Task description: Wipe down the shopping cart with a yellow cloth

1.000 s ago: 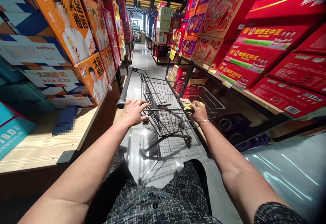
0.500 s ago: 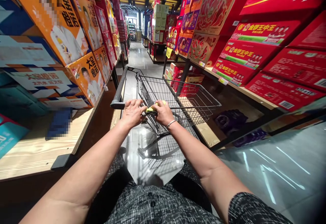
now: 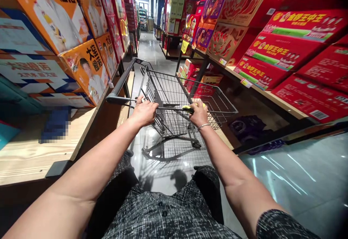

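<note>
The left hand (image 3: 145, 111) is closed on the near rim of a wire shopping cart (image 3: 176, 104), close to the end of the cart's dark push handle (image 3: 122, 86), which runs along the cart's left side. The right hand (image 3: 199, 114) is closed around a yellow cloth (image 3: 189, 107), pressing it onto the same rim bar further right. The cart stands on the glossy floor (image 3: 163, 166) in the aisle, its basket holding nothing visible. Wooden shelves (image 3: 40, 152) on the left carry orange cartons (image 3: 87, 70); the right-hand shelving holds red gift boxes (image 3: 274, 57). A thin bracelet (image 3: 203, 126) sits on the right wrist.
</note>
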{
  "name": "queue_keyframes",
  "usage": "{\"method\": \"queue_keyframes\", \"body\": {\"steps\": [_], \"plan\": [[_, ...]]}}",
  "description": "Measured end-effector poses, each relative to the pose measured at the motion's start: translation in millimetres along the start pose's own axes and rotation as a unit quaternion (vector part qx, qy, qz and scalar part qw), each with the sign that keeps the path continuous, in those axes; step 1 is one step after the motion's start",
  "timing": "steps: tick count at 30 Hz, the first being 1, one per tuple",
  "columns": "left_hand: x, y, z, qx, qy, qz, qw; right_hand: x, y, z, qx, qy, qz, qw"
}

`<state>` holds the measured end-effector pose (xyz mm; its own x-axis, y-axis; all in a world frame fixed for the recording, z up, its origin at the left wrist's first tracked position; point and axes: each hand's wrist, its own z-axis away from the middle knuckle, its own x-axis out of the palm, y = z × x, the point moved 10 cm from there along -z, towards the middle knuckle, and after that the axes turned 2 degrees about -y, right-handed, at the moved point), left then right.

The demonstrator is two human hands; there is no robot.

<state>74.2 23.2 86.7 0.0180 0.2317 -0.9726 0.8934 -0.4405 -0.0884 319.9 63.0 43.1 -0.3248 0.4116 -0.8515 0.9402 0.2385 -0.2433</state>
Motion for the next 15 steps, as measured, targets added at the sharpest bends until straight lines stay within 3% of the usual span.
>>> {"method": "queue_keyframes", "body": {"steps": [5,8,11,15], "plan": [[17.9,-15,-10,0.008,-0.056,0.008,0.998,22,-106,-2,-0.171,0.010,-0.061,0.983],[21.5,-28,-11,0.017,-0.073,-0.005,0.997,52,-147,9,-0.259,-0.018,-0.072,0.963],[24.4,-40,-11,0.019,-0.073,-0.003,0.997,104,-163,26,-0.291,-0.084,-0.068,0.951],[31.3,-51,-12,0.025,-0.072,0.004,0.997,183,-153,61,-0.287,-0.189,-0.038,0.938]]}}
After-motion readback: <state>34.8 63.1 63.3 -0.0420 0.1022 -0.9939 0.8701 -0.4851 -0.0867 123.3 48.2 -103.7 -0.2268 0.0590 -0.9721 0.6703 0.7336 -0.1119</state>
